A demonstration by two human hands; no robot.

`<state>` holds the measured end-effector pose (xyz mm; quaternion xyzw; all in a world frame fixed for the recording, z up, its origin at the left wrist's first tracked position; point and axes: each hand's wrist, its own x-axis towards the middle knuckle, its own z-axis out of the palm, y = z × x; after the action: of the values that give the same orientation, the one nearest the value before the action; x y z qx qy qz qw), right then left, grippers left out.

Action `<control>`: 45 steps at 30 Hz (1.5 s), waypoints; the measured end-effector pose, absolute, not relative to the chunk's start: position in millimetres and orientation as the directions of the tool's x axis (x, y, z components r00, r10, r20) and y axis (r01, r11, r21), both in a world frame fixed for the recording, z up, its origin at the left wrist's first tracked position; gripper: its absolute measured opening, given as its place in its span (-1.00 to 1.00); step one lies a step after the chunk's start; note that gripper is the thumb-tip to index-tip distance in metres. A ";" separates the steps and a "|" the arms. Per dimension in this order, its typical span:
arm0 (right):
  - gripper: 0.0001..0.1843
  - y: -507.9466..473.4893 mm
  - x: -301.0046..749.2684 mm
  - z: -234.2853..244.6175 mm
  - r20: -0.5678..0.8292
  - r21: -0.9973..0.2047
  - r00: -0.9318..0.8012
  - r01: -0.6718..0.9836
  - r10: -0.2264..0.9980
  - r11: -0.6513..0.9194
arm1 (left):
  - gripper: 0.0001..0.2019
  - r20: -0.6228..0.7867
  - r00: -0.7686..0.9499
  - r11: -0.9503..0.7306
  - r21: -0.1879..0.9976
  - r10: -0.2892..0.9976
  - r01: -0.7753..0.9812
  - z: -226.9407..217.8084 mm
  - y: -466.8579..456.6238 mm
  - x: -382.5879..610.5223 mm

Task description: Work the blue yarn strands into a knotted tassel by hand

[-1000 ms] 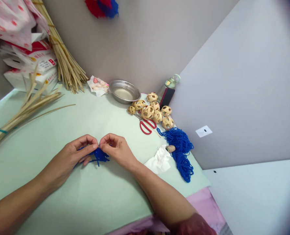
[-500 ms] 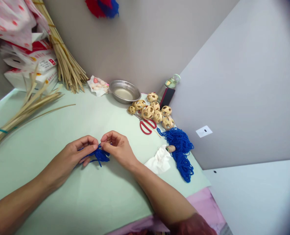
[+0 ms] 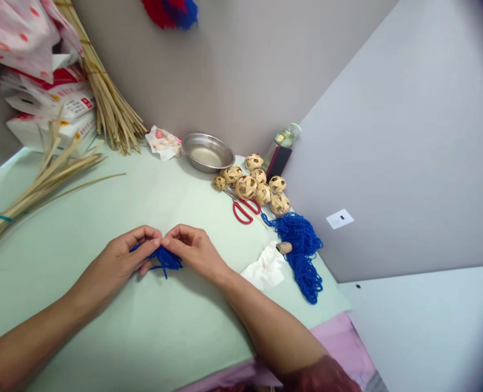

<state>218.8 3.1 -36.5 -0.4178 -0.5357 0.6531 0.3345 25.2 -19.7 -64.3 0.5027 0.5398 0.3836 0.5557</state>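
My left hand (image 3: 123, 258) and my right hand (image 3: 192, 250) meet fingertip to fingertip over a small bunch of blue cord (image 3: 166, 258) on the pale green table (image 3: 103, 326). Both hands pinch the cord between thumb and fingers. The bunch lies partly under my palms, with short ends sticking out below. A larger heap of blue cord (image 3: 301, 253) lies to the right, apart from my hands.
Woven bamboo balls (image 3: 258, 188), red scissors (image 3: 243, 209), a metal bowl (image 3: 206, 152), a phone (image 3: 278, 162) and a bottle (image 3: 286, 136) stand at the back right. White tissue (image 3: 266, 269) lies by the cord heap. Bamboo strips (image 3: 41, 185) lie left; a grey wall (image 3: 388, 163) closes the right.
My fingertips have drawn closer together on the blue cord, with the right hand shifting slightly left. Nothing else has moved.
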 end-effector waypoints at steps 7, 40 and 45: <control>-0.70 4.8 217.5 -39.9 -0.196 -0.975 -0.374 -0.020 0.907 -0.219 | -0.65 -0.195 0.136 0.178 0.976 0.971 0.129 -63.8 -20.1 24.6; -0.88 0.5 213.3 -32.5 -0.236 -0.971 -0.327 0.040 0.915 -0.236 | -0.62 -0.228 0.154 0.216 0.972 0.961 0.094 -67.5 -22.1 24.7; -0.85 -0.1 212.5 -34.4 -0.269 -0.962 -0.335 0.042 0.903 -0.271 | -0.62 -0.196 0.169 0.200 0.980 0.966 -0.009 -63.9 -21.8 25.6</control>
<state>212.5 -0.1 -34.4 -0.4697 -0.5028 0.6440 0.3344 25.6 -21.8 -63.9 0.4811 0.4973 0.4102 0.5940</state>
